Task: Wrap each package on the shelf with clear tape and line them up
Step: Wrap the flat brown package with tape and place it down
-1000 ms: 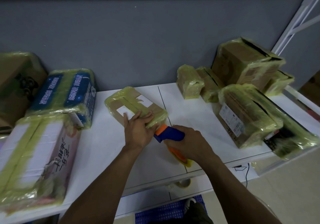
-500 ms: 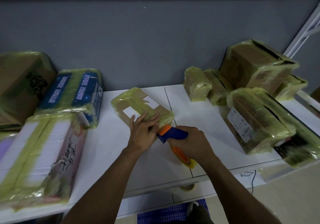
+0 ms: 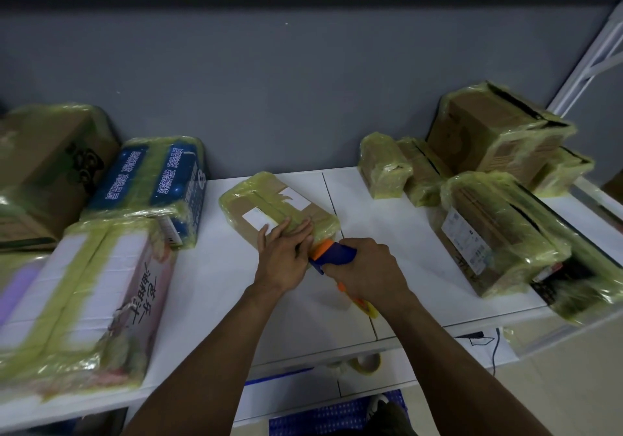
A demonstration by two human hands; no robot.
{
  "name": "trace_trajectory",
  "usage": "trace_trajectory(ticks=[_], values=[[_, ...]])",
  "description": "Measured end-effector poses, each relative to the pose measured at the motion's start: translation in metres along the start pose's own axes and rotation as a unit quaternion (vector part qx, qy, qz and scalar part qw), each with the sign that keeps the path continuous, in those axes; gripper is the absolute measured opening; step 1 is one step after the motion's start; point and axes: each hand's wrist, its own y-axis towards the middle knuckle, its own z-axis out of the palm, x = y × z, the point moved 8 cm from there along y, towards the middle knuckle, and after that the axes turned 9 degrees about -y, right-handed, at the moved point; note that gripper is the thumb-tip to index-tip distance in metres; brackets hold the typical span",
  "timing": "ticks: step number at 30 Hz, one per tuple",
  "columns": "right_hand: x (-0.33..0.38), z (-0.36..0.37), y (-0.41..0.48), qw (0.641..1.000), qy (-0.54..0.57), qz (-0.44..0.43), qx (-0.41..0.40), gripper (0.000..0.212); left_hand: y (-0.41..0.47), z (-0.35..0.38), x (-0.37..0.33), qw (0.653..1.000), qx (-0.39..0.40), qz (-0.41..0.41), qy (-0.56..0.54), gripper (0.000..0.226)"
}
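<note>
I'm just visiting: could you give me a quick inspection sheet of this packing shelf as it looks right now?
Surface: white shelf, wrapped packages on both sides.
Job's things: small package in the middle, partly taped; tape dispenser at its near edge.
Clutter: tape roll on the lower shelf.
Hands: left hand presses flat on the small package; right hand grips the tape dispenser.
Cables: thin dark cable at lower right.
Surroundings: grey wall behind.
</note>
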Motion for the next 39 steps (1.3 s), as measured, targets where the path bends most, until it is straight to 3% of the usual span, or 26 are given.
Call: trace_trajectory(ticks=[7,13,17,19,23,25,28,33,39], values=[[0.011,-0.002,0.000,0.998,-0.055,-0.010,-0.009,0.034,-0.006,-0.002,-0.003,0.999,0.005,-0.003,0.032,0.047],[-0.003,-0.004,0.008,0.999,-0.015,0.031,0.009,0.036,-0.010,-0.002,-0.003,1.000,-0.007,-0.014,0.023,0.044],[-0.009,-0.006,0.000,1.000,0.020,0.014,-0.009,0.046,-0.011,-0.004,-0.003,1.000,-0.014,-0.008,0.016,0.044],[-0.019,-0.010,-0.005,0.999,0.047,0.014,-0.013,0.038,-0.010,-0.004,-0.003,1.000,-0.016,-0.017,0.015,0.046],[-0.042,-0.021,-0.015,0.994,0.106,-0.002,-0.035,0.016,-0.010,-0.006,-0.005,0.998,-0.003,-0.013,0.068,0.072],[-0.055,-0.028,-0.021,0.983,0.171,0.009,-0.067,0.005,-0.012,-0.006,-0.006,0.997,-0.012,-0.003,0.073,0.066],[-0.077,-0.030,-0.027,0.968,0.228,0.049,-0.094,0.030,-0.019,-0.011,-0.015,0.997,-0.059,0.022,0.036,0.054],[-0.097,-0.025,-0.030,0.957,0.253,0.141,-0.008,0.045,-0.039,-0.015,-0.009,0.995,-0.051,-0.051,0.073,0.075],[-0.095,-0.022,-0.030,0.959,0.208,0.161,0.108,0.038,-0.054,-0.026,-0.003,0.994,-0.090,-0.055,0.009,0.059]])
